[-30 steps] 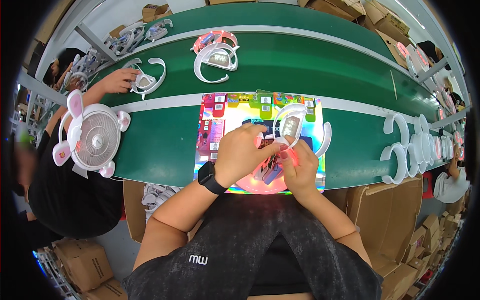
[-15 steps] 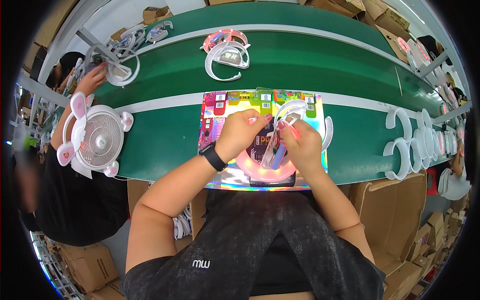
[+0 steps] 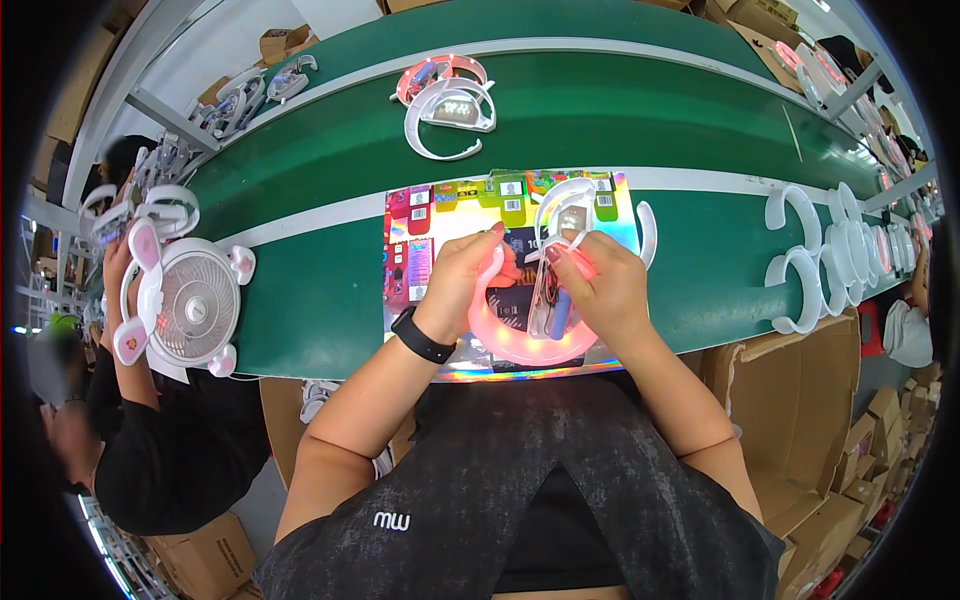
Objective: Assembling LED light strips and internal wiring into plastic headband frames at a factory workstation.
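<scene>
A glowing pink-white curved light strip [image 3: 530,346] lies over a shiny printed sheet in front of me. My left hand [image 3: 462,278] is closed around its left end, with thumb and fingers curled together. My right hand [image 3: 607,287] pinches the strip's other side, close to a white curved housing [image 3: 571,195]. Inside the curve, below my right fingers, sit thin wires and a blue-violet cylindrical battery [image 3: 560,314]. Part of the housing is hidden behind my right hand. A loose white curved piece [image 3: 648,236] rests at the sheet's right edge.
The printed sheet [image 3: 408,318] lies on a green table [image 3: 300,310]. A white fan with rabbit ears [image 3: 197,310] stands at left, beside a co-worker's arm [image 3: 113,265]. Two ring lamps [image 3: 455,110] are farther back; several white curved pieces [image 3: 800,280] stand at right.
My left hand has come down from the upper middle onto the strip's left end. The co-worker's hand at left has drawn back from the table with a ring part. The view has shifted slightly.
</scene>
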Available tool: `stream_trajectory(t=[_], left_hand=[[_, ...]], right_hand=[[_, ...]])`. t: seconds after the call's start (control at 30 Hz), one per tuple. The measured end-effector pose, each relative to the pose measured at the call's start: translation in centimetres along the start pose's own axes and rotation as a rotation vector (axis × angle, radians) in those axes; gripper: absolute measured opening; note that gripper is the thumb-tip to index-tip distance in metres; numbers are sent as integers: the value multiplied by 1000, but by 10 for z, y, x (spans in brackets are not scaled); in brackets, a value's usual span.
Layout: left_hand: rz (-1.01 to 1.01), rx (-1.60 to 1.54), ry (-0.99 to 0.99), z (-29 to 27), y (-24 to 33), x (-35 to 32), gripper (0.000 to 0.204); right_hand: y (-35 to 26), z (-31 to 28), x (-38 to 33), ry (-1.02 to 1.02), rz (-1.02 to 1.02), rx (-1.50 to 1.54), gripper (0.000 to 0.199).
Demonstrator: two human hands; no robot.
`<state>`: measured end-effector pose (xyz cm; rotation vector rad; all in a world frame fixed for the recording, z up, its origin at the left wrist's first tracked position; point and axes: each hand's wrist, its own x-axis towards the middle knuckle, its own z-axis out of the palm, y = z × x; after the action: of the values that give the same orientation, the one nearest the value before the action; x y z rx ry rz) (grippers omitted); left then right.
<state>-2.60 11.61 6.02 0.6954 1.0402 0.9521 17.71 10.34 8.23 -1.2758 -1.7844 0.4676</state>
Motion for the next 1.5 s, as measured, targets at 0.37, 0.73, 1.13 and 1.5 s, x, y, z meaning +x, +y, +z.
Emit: stream_trajectory(t=[0.37, 0.73, 1.13, 1.5], left_hand=[[343, 402, -71, 12, 1, -18, 19], [290, 561, 25, 7, 13, 19, 44], [163, 379, -58, -18, -25, -2, 41], [43, 184, 115, -62, 3, -21, 24]], right_hand=[[13, 0, 2, -27, 49, -12, 34], [23, 1, 28, -185, 236, -74, 49], [44, -7, 10, -156, 430, 287, 46], [130, -43, 10, -63, 450, -411, 31]])
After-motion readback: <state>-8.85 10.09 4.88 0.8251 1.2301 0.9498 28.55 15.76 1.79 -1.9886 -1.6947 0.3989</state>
